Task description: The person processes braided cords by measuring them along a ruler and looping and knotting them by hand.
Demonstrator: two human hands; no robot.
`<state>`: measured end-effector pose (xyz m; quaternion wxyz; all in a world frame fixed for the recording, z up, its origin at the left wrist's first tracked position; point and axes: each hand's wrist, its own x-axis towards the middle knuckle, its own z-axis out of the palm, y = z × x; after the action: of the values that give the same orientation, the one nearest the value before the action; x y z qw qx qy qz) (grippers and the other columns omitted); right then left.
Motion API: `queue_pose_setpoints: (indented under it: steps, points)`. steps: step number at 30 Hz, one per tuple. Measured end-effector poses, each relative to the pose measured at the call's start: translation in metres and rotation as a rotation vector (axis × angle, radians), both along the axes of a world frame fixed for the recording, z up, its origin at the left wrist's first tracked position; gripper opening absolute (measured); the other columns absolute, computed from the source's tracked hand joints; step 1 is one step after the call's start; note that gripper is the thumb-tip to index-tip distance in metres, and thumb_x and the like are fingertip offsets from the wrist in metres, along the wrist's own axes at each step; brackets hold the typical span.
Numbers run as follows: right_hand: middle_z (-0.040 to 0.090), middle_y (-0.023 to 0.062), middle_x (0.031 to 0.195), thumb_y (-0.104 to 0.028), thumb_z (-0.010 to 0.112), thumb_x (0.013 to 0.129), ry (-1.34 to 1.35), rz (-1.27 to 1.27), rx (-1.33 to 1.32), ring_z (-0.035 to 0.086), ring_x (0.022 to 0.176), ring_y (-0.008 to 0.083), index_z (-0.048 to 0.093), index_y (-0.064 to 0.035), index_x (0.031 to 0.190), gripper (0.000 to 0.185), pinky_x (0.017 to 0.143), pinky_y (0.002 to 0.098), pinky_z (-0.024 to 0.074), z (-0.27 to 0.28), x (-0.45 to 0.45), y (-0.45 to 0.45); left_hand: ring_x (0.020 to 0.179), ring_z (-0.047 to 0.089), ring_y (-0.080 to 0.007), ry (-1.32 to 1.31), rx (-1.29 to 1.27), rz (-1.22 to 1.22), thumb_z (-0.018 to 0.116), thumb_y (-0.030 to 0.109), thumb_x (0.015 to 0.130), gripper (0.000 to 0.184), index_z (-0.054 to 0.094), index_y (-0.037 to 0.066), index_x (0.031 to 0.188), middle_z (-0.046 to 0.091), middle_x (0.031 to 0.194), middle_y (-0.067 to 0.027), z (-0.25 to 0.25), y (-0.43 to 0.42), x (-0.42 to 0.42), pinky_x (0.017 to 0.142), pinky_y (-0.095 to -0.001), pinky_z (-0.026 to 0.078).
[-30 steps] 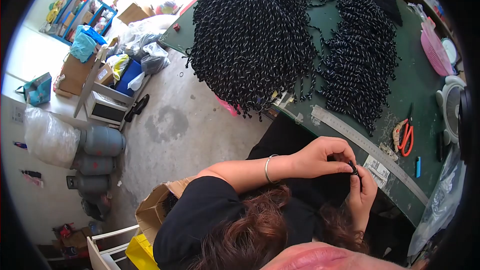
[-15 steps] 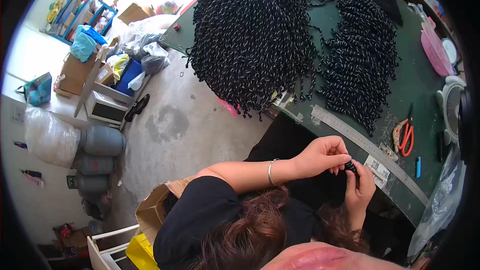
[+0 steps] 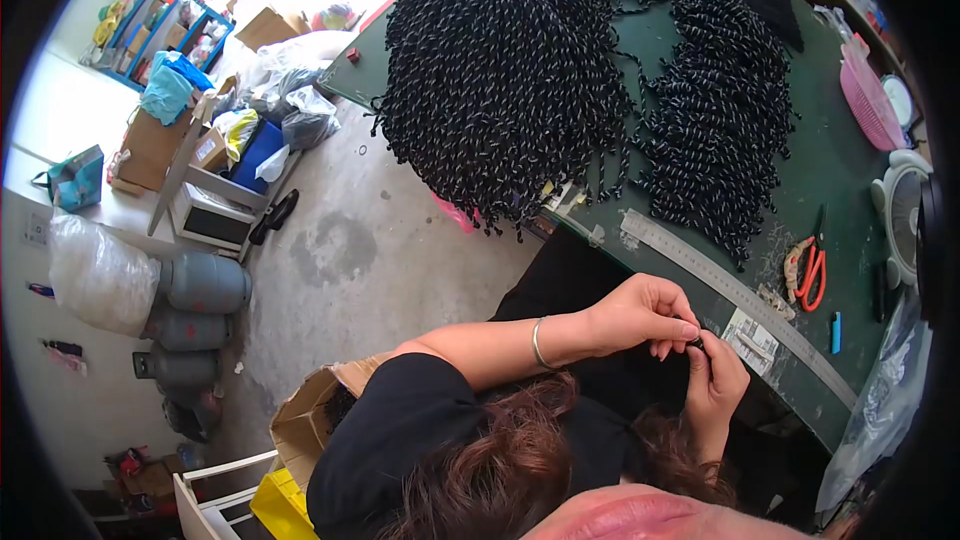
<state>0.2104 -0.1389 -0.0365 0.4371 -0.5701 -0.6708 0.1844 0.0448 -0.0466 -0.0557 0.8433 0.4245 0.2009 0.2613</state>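
Close together at the table's front edge, my two hands pinch a small piece of black cord (image 3: 698,342), mostly covered by the fingers. My left hand (image 3: 645,315), with a silver bangle at its wrist, is closed, thumb and forefinger at the cord's upper end. From the right, my right hand (image 3: 716,380) grips the lower part, thumb against curled fingers. Just beyond the hands, a metal ruler (image 3: 740,295) lies along the edge, beside a printed paper (image 3: 750,340). A big heap of black cords flecked with white (image 3: 500,90) and a second, narrower bundle (image 3: 715,120) cover much of the green table.
Orange-handled scissors (image 3: 815,275), a blue lighter (image 3: 836,333) and a small fan (image 3: 903,215) sit on the right. A pink basket (image 3: 868,100) stands farther back. At lower left is an open cardboard box (image 3: 300,410); grey gas cylinders (image 3: 205,282) stand by the wall.
The fingers of both hands have drawn closer round the black cord, so less of it shows. My right hand has shifted slightly left and down.
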Motion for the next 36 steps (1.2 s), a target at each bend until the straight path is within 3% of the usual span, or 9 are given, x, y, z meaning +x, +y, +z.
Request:
queue_pose_setpoints:
  steps: [5, 12, 15, 16, 19, 26, 31, 34, 36]
  points:
    - [0.063, 0.0139, 0.079, -0.007, 0.064, 0.089, 0.205, 0.008, -0.276, 0.060, 0.066, 0.0230, 0.064, 0.0040, 0.097, 0.014, 0.062, 0.0287, 0.0462, 0.002, 0.008, -0.005, 0.059, 0.060, -0.0073, 0.047, 0.090, -0.010, 0.068, 0.008, 0.088, 0.010, 0.063, 0.000, 0.089, 0.066, 0.074, -0.0046, 0.009, 0.001, -0.004, 0.051, -0.0194, 0.048]
    - [0.064, 0.0126, 0.079, -0.012, 0.064, 0.091, 0.093, 0.043, -0.137, 0.060, 0.065, 0.0224, 0.064, 0.0032, 0.095, 0.016, 0.061, 0.0282, 0.0459, -0.007, 0.006, 0.000, 0.056, 0.058, -0.0066, 0.098, 0.283, 0.036, 0.068, 0.010, 0.088, 0.012, 0.061, 0.000, 0.089, 0.066, 0.074, -0.0041, 0.004, 0.002, -0.003, 0.050, -0.0197, 0.046]
    - [0.064, 0.0118, 0.078, -0.012, 0.064, 0.090, 0.050, 0.065, -0.095, 0.059, 0.064, 0.0220, 0.064, 0.0029, 0.094, 0.015, 0.060, 0.0285, 0.0458, -0.010, 0.004, 0.003, 0.056, 0.057, -0.0059, 0.275, 0.871, 0.140, 0.068, 0.011, 0.089, 0.013, 0.061, 0.000, 0.088, 0.066, 0.074, -0.0032, 0.003, 0.004, -0.007, 0.049, -0.0197, 0.044]
    - [0.063, 0.0115, 0.077, -0.011, 0.064, 0.090, 0.031, 0.079, -0.073, 0.059, 0.063, 0.0217, 0.064, 0.0027, 0.094, 0.014, 0.059, 0.0287, 0.0455, -0.011, 0.004, 0.003, 0.056, 0.057, -0.0059, 0.276, 0.871, 0.139, 0.068, 0.011, 0.089, 0.013, 0.061, 0.000, 0.088, 0.066, 0.074, -0.0032, 0.005, 0.005, -0.008, 0.049, -0.0197, 0.044]
    - [0.062, 0.0110, 0.075, -0.010, 0.064, 0.089, -0.008, 0.112, -0.075, 0.058, 0.061, 0.0211, 0.064, 0.0024, 0.093, 0.013, 0.058, 0.0293, 0.0448, -0.010, 0.007, 0.004, 0.056, 0.056, -0.0055, 0.215, 0.359, -0.031, 0.068, 0.013, 0.089, 0.014, 0.061, 0.000, 0.087, 0.065, 0.075, -0.0025, 0.009, 0.006, -0.006, 0.048, -0.0201, 0.043]
    - [0.059, 0.0092, 0.069, -0.007, 0.063, 0.090, 0.004, 0.020, -0.124, 0.053, 0.056, 0.0180, 0.065, 0.0026, 0.091, 0.010, 0.054, 0.0286, 0.0412, -0.010, 0.019, 0.001, 0.055, 0.055, -0.0046, 0.163, 0.313, 0.115, 0.067, 0.013, 0.090, 0.013, 0.063, 0.001, 0.088, 0.065, 0.076, -0.0022, -0.002, 0.013, -0.010, 0.049, -0.0193, 0.043]
    - [0.057, 0.0043, 0.072, -0.005, 0.058, 0.092, 0.164, -0.119, -0.174, 0.052, 0.064, 0.0110, 0.067, 0.0031, 0.097, 0.013, 0.059, 0.0236, 0.0393, -0.020, 0.052, -0.005, 0.055, 0.056, -0.0052, 0.199, 0.190, 0.179, 0.067, 0.011, 0.090, 0.009, 0.065, 0.003, 0.089, 0.065, 0.076, -0.0031, 0.000, 0.021, -0.016, 0.049, -0.0185, 0.043]
    - [0.061, 0.0039, 0.087, -0.004, 0.056, 0.092, 0.777, -0.167, -0.305, 0.053, 0.073, 0.0093, 0.065, 0.0022, 0.107, 0.019, 0.064, 0.0224, 0.0411, -0.024, 0.049, -0.001, 0.056, 0.056, -0.0063, 0.341, 0.198, 0.232, 0.065, 0.009, 0.090, 0.006, 0.065, 0.003, 0.090, 0.067, 0.075, -0.0050, 0.002, 0.019, -0.011, 0.050, -0.0190, 0.043]
    - [0.059, 0.0052, 0.086, -0.001, 0.055, 0.091, 0.800, -0.157, -0.281, 0.054, 0.078, 0.0108, 0.061, 0.0038, 0.114, 0.024, 0.071, 0.0239, 0.0429, -0.022, 0.046, 0.003, 0.057, 0.056, -0.0055, 0.308, 0.202, 0.254, 0.065, 0.010, 0.091, 0.008, 0.065, 0.002, 0.093, 0.067, 0.078, -0.0054, -0.004, 0.021, -0.012, 0.051, -0.0183, 0.044]
